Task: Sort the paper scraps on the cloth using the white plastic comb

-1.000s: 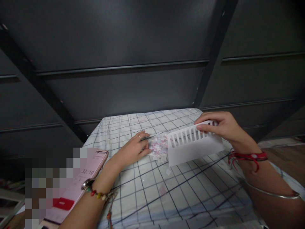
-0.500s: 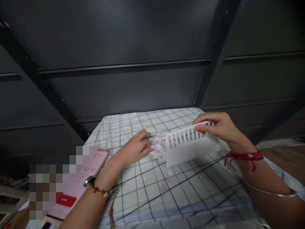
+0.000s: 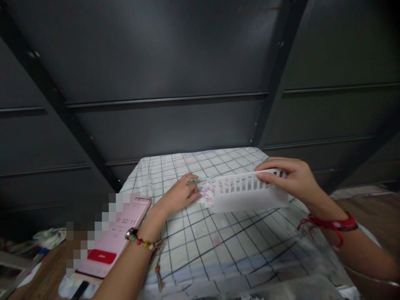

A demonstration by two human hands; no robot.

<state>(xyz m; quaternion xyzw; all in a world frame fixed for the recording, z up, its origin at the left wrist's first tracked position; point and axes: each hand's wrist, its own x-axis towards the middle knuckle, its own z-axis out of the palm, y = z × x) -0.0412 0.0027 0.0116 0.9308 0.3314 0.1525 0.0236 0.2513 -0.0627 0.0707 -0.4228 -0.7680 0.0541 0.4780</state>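
Observation:
My right hand [image 3: 289, 179] grips the slotted rim of a white plastic basket [image 3: 250, 200], thumb on the near side and fingers over the top. The basket lies tipped, one end facing left. Against that end is a small pile of white and pink paper scraps [image 3: 207, 194]. Resting on the cloth at the pile's left edge, my left hand [image 3: 184, 192] has its fingers bent and its thumb apart from them, with nothing visibly held. The basket's inside is mostly hidden.
A white checked cloth [image 3: 200, 254] covers the table. On the left, a pink phone [image 3: 125, 233] showing a timer lies beside my left forearm. Dark panels [image 3: 168, 129] rise behind the table. Clear plastic [image 3: 281, 289] shows at the near edge.
The basket's left end has shifted slightly left and up, and its near wall is more level. My left hand stays beside the scraps. The camera view has tilted slightly.

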